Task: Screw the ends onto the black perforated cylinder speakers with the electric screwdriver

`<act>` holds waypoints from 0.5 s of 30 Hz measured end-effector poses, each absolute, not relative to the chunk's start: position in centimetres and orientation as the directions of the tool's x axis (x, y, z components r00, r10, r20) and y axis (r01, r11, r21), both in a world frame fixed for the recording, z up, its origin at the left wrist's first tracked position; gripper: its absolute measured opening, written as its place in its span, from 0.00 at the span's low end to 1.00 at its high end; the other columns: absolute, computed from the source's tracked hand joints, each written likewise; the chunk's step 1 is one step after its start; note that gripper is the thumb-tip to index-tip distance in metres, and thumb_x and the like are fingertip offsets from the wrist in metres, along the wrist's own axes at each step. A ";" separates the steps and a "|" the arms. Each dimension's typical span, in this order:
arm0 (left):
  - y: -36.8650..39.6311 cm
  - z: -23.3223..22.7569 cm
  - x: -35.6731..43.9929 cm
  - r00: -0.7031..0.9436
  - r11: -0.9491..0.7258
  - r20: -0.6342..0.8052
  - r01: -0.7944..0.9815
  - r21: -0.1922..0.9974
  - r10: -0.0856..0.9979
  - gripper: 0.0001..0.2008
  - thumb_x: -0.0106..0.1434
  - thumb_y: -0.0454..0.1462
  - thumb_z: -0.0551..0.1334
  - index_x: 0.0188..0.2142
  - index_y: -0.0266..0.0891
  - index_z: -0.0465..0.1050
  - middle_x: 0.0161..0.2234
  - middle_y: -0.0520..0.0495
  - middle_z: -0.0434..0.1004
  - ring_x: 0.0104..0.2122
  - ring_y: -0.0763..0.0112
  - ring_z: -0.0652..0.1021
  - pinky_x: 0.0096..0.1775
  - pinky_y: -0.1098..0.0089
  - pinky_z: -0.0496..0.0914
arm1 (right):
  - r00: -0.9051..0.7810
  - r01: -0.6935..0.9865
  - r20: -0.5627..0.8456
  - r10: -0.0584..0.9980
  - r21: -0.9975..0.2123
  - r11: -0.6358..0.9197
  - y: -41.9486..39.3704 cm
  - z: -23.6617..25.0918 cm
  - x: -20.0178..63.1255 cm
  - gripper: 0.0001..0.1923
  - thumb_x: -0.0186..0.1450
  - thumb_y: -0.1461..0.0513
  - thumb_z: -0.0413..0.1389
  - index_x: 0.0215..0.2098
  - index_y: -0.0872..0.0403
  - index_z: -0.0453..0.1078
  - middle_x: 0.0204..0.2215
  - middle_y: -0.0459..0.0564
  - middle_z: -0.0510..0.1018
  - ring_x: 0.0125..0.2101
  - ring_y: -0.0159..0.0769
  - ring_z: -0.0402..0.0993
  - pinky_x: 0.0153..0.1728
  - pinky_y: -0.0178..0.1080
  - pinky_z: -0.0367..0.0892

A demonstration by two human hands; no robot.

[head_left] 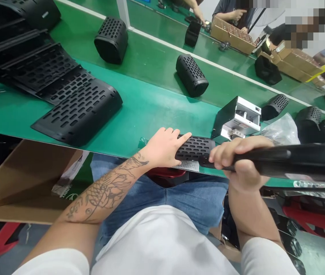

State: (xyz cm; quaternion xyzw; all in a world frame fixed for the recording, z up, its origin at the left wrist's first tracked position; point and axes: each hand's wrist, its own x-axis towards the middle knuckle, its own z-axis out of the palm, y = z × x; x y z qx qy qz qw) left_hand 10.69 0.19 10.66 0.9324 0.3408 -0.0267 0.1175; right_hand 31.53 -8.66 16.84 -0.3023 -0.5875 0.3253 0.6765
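Left hand (165,147) lies open, pressing the black perforated plastic speaker shell (195,148) steady at the green bench (139,110) edge, while right hand (241,162) grips a long black tool (291,162) against it.

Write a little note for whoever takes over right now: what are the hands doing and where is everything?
Left hand: flat on the perforated black cover at the near edge of the green bench, pressing it down.
Right hand: closed around a long black tool whose tip meets the cover's right end.
Nearby: stack of flat perforated covers far left, white box behind the hands, formed covers on the belt.
Done: cover placed, tool applied.
Left: cannot tell how far the work has got.
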 end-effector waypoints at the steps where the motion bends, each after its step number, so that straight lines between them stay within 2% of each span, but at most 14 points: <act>1: 0.1 10.7 10.7 0.769 -0.744 -0.125 0.638 0.198 0.627 0.56 0.72 0.54 0.79 0.90 0.41 0.63 0.69 0.27 0.85 0.63 0.35 0.84 0.61 0.49 0.72 | 0.080 -0.081 0.594 0.801 -0.797 0.599 -8.3 16.5 30.9 0.17 0.73 0.49 0.82 0.40 0.45 0.83 0.21 0.37 0.82 0.15 0.33 0.75 0.23 0.39 0.83; 6: -0.1 10.9 10.6 0.780 -0.753 -0.100 0.623 0.210 0.617 0.53 0.73 0.52 0.77 0.89 0.40 0.64 0.68 0.27 0.85 0.62 0.35 0.84 0.58 0.50 0.71 | 0.054 -0.046 0.545 0.836 -0.835 0.548 -6.9 15.0 30.3 0.18 0.74 0.49 0.82 0.40 0.46 0.81 0.23 0.38 0.83 0.17 0.33 0.77 0.25 0.40 0.84; 12: -0.3 10.9 10.6 0.785 -0.753 -0.106 0.617 0.231 0.611 0.52 0.74 0.52 0.75 0.90 0.40 0.63 0.70 0.27 0.84 0.63 0.34 0.83 0.59 0.48 0.71 | -0.085 -0.061 0.514 0.854 -0.858 0.510 -7.1 14.8 30.5 0.13 0.77 0.55 0.78 0.41 0.46 0.80 0.24 0.39 0.83 0.18 0.34 0.76 0.26 0.41 0.83; 15: -0.4 11.0 10.7 0.791 -0.752 -0.112 0.608 0.253 0.601 0.53 0.73 0.53 0.76 0.90 0.40 0.62 0.69 0.27 0.84 0.62 0.35 0.84 0.59 0.47 0.72 | -0.157 -0.067 0.481 0.863 -0.876 0.477 -7.5 14.6 30.7 0.10 0.76 0.60 0.77 0.42 0.46 0.81 0.24 0.40 0.82 0.20 0.36 0.78 0.29 0.43 0.84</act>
